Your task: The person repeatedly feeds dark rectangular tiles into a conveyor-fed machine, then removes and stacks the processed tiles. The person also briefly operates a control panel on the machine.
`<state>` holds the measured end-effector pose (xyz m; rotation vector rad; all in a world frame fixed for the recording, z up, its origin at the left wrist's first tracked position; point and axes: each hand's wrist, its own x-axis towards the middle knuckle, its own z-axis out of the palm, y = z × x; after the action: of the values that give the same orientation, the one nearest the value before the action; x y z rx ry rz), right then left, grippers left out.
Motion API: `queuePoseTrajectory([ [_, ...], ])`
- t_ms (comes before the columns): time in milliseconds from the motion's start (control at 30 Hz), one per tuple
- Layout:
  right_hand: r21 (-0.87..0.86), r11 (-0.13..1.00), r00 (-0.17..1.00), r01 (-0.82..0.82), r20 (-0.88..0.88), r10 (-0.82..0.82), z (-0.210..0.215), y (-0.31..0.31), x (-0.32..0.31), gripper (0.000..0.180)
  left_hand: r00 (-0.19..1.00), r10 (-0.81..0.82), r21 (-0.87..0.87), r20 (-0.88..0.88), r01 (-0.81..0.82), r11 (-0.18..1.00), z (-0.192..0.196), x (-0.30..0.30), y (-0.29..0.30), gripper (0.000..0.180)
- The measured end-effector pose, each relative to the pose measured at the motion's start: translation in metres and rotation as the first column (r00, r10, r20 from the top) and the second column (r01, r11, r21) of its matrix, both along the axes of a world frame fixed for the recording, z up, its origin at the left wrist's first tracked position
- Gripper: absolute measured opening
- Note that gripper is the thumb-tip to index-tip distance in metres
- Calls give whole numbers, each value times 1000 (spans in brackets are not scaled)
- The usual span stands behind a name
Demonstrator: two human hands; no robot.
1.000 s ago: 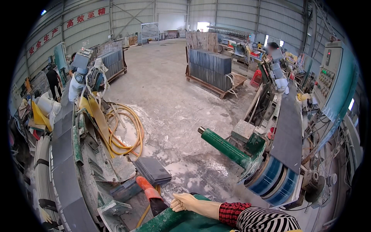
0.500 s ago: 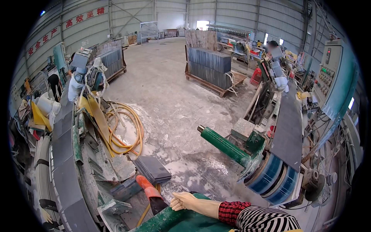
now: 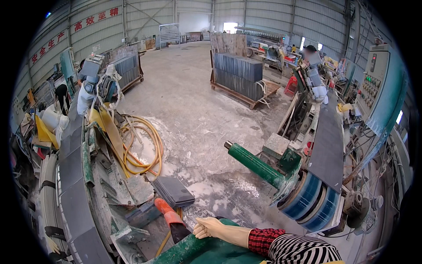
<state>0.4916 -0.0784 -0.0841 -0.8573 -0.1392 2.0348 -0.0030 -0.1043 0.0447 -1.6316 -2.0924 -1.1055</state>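
My right hand (image 3: 212, 228), in a cream rubber glove below a red-and-black checked cuff, is closed in a fist. It rests on a green rounded bar (image 3: 182, 250) beside the green cloth over my lap, with no object showing between the curled fingers. My left hand is outside the picture. Just left of the fist, an orange-and-black boot (image 3: 166, 213) reaches toward a small stack of dark grey slabs (image 3: 173, 192) on the floor.
Dark slabs lie on a left conveyor (image 3: 81, 209) and a right conveyor (image 3: 327, 154) with blue rollers (image 3: 307, 202). A green cylinder (image 3: 255, 165) juts across the floor between them. Coiled yellow hose (image 3: 160, 149), a slab-laden pallet (image 3: 237, 94) and a control cabinet (image 3: 373, 81) stand farther off. People work behind.
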Motion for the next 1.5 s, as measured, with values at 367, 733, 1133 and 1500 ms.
queuePoseTrajectory([
  [367,-15,1000,997,16,77,-14,1,-1,-2,53,1000,-12,30,-28,13,999,-7,-5,-5,23],
  [733,-9,999,995,-49,-87,49,5,1,0,51,999,-23,31,-33,24,999,1,2,-13,23],
  [1133,36,999,998,-27,63,24,3,-2,0,59,999,-31,18,-20,31,999,4,6,-20,23],
  [1500,53,998,999,-40,20,39,-17,1,2,60,999,-39,60,9,38,997,0,7,-25,22],
])
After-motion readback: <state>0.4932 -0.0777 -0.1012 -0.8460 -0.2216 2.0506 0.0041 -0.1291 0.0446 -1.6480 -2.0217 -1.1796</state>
